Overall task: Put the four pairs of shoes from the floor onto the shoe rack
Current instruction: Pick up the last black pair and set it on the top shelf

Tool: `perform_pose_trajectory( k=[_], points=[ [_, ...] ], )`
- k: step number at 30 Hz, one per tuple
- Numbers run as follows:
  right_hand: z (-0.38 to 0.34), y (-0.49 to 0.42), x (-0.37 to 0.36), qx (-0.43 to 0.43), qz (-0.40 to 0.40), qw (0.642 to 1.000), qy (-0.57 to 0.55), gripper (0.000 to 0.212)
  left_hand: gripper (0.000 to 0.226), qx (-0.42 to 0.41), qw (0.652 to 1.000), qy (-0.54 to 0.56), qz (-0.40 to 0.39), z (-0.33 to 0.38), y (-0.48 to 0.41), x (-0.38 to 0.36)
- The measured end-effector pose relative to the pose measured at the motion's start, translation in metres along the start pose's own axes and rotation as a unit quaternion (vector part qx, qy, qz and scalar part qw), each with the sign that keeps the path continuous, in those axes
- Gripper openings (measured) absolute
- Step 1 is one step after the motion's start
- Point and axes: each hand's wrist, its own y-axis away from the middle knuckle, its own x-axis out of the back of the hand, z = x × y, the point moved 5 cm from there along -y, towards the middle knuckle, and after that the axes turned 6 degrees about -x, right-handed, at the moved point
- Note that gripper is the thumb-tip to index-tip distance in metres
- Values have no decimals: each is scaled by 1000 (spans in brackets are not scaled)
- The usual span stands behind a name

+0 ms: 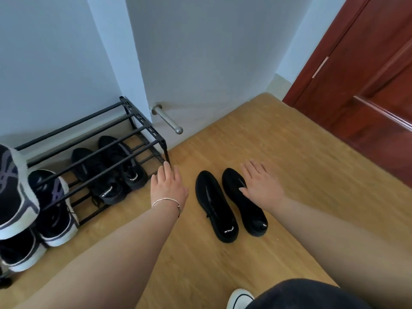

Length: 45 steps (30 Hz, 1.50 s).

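Observation:
A pair of all-black shoes (229, 204) stands side by side on the wooden floor, toes away from me. My right hand (259, 182) hovers open over the right shoe of that pair, fingers spread. My left hand (168, 186), with a thin bracelet at the wrist, is open left of the pair, near the front right post of the black metal shoe rack (142, 126). On the rack's lower tier sits another black pair (111, 170). Black-and-white sneakers (53, 208) sit at the rack's left end, one on the top tier (13, 192).
A metal door stopper (167, 119) sticks out from the white wall behind the rack. A dark red wooden door (367, 85) stands at the right. A white shoe toe (239, 298) and dark clothing show at the bottom edge.

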Motion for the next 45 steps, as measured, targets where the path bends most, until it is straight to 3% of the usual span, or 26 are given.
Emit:
perform_pose_trajectory(
  k=[9,15,20,24,27,30,33,37,38,41,45],
  points=[
    [25,-12,-92,32,-53,998,-5,71,70,39,997,20,-65,49,-18,-61],
    [33,-16,-142,-14,-57,998,-19,62,66,66,988,59,-128,71,-22,-97],
    [34,-24,-157,-73,-103,986,-108,60,53,152,945,186,-220,84,-23,-129],
    [37,-29,-175,-190,-166,929,-271,48,48,213,891,309,-256,94,-16,-149],
    [38,-30,-185,-246,-189,866,-393,43,46,243,877,341,-234,93,-14,-156],
    [42,-30,-187,-265,-191,830,-452,39,41,262,849,413,-198,95,-14,-164],
    [48,-30,-187,-274,-222,805,-477,37,47,305,776,522,-177,102,-10,-174],
    [45,-25,-192,-307,-255,742,-539,34,58,362,669,626,-173,106,-5,-179],
    [44,-23,-194,-313,-259,732,-546,35,58,363,661,634,-171,106,-4,-179],
    [43,-20,-197,-327,-267,705,-570,50,55,355,687,607,-182,100,-2,-179],
    [43,-13,-190,-320,-276,678,-602,49,42,349,651,639,-214,90,4,-175]
  ],
)
